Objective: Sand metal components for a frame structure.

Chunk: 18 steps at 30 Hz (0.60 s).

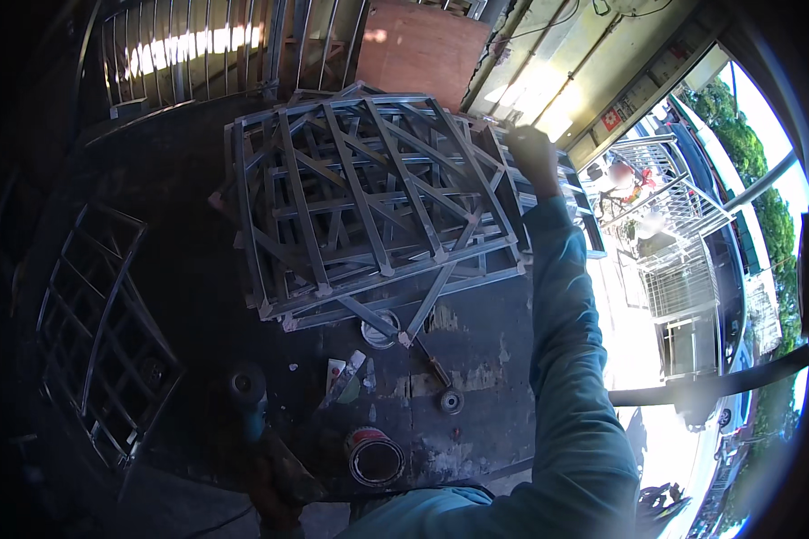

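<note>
My right arm, in a blue-green sleeve, reaches forward. At its end my right hand (pixel 532 154) is closed beside the far right corner of a stack of grey metal frames (pixel 368 193); what it holds, if anything, is hidden. The frames have slanting bars and pale patches at their joints, and lie on top of one another on the dark worktop. Low in the view, in deep shade, my left hand (pixel 274 503) is near a flat dark piece (pixel 295 467). Its fingers cannot be made out. Just beyond lies a tool with a round head (pixel 247 386).
An open can (pixel 375 456) stands near the front edge, with a round-ended tool (pixel 449 395) beyond it. Scrapers (pixel 343 377) and a pale round lid (pixel 380 330) lie near the stack. Another metal grille (pixel 99 332) is at left. A brown board (pixel 422 49) leans behind.
</note>
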Each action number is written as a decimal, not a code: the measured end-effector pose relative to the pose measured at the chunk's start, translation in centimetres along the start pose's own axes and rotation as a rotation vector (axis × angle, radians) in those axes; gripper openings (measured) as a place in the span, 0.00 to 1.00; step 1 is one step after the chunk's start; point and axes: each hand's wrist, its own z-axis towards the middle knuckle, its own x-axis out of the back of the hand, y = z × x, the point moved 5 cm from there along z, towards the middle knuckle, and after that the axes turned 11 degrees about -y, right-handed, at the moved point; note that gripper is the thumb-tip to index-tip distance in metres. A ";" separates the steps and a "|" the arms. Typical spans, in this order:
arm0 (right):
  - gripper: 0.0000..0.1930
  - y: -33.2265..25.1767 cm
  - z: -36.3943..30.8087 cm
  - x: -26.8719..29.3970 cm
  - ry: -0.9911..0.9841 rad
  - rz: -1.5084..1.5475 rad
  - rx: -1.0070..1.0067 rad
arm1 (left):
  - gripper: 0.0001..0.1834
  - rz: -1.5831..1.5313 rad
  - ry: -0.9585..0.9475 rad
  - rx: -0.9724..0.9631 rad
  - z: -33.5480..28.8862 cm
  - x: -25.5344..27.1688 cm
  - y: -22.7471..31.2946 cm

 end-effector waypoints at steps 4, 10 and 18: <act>0.22 7.5 -5.5 -11.2 -0.453 0.078 -0.327 | 0.19 -0.021 -0.137 0.061 -0.7 -0.9 0.1; 0.17 7.8 -7.3 -15.7 -0.586 0.027 -0.517 | 0.20 0.013 -0.306 0.078 -1.3 -0.4 0.6; 0.16 8.1 -8.1 -15.9 -0.634 0.067 -0.389 | 0.19 0.018 -0.296 0.065 -2.5 -1.3 0.4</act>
